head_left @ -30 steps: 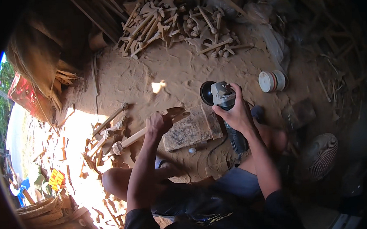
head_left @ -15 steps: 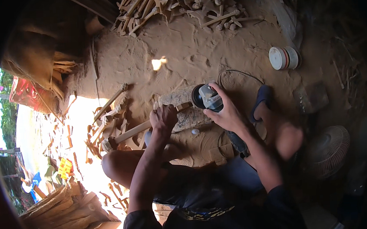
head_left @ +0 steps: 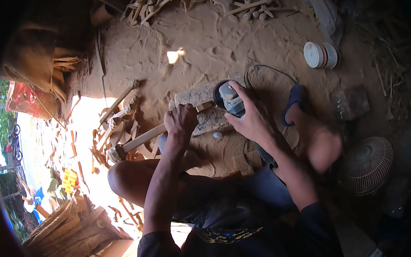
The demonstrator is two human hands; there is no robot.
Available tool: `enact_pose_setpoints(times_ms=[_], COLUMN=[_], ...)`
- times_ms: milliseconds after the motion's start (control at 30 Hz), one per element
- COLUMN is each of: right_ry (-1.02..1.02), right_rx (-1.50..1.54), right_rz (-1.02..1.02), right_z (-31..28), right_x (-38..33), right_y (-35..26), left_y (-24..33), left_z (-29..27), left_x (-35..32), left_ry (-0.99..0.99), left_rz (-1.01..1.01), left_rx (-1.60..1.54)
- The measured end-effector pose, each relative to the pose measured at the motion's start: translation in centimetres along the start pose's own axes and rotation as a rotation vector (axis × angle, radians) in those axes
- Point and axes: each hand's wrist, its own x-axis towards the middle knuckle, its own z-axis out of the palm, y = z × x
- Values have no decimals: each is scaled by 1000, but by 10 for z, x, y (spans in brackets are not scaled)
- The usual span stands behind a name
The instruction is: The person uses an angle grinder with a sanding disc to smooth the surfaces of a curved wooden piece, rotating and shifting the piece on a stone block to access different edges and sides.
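My left hand point(head_left: 180, 124) is wrapped round a pale squared wooden leg point(head_left: 145, 138). The leg slants from a carved, knobbed end point(head_left: 117, 153) at lower left to its other end beside the tool's disc. In my right hand point(head_left: 253, 118) is an angle grinder point(head_left: 233, 102), gripped round its head, with the body running back under my wrist. Its dark round disc point(head_left: 219, 94) faces the leg's right end; whether they touch is hard to tell. Below them lies a rough, worn wooden block point(head_left: 196, 95), partly hidden by hands and leg.
Carved wooden pieces are heaped at the far side point(head_left: 250, 5) and more lie at left point(head_left: 115, 122). A cord point(head_left: 275, 70) loops behind the grinder. A white tub point(head_left: 315, 55) lies at right, above a round fan cage point(head_left: 368, 165). My sandalled foot point(head_left: 294, 105) is beside the grinder.
The whole view has shifted slightly. Both hands keep their holds on the wooden leg and the angle grinder, with little visible movement between them.
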Motion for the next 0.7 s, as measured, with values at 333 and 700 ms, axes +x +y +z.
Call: enact_pose_setpoints(times_ms=[333,700], right_ry=[-35,-30], right_rx=[54,-161], right_rz=[61,71], right_z=[2,-3], right_x=[-1,-2], right_y=[-2,-13], left_y=[4,4], left_z=[-5,-7], left_x=[2,4], left_ry=[21,16], left_rz=[-10,-32], left_rx=[15,17])
